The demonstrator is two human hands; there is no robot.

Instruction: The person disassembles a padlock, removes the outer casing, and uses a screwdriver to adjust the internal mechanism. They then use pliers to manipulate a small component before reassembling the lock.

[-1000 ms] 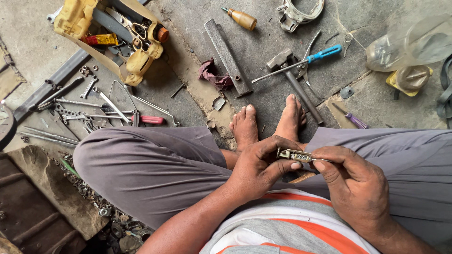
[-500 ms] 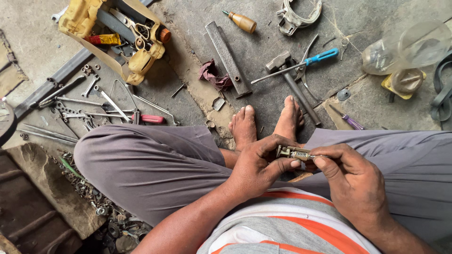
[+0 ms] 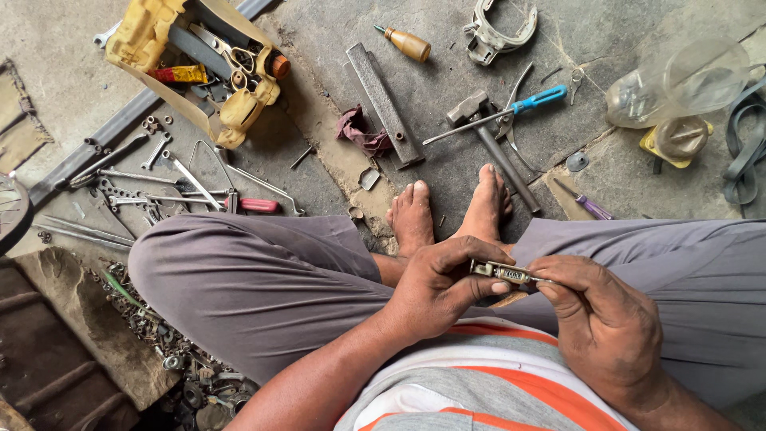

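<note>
While tools litter the floor (image 3: pixel 447 88), our left hand (image 3: pixel 435 291) steadies a small metal part (image 3: pixel 503 274); our right hand (image 3: pixel 602 319) pinches its end.

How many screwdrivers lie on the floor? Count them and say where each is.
3 that I can tell: a blue-handled screwdriver beside the hammer, a red-handled one by the left knee, and a purple-handled one near the right knee. More may hide in the yellow toolbox.

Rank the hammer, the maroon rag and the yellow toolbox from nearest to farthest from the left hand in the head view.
From the left hand:
1. Hammer, on the floor just past the feet.
2. Maroon rag, farther up, beside the flat metal bar.
3. Yellow toolbox, top left corner.
</note>
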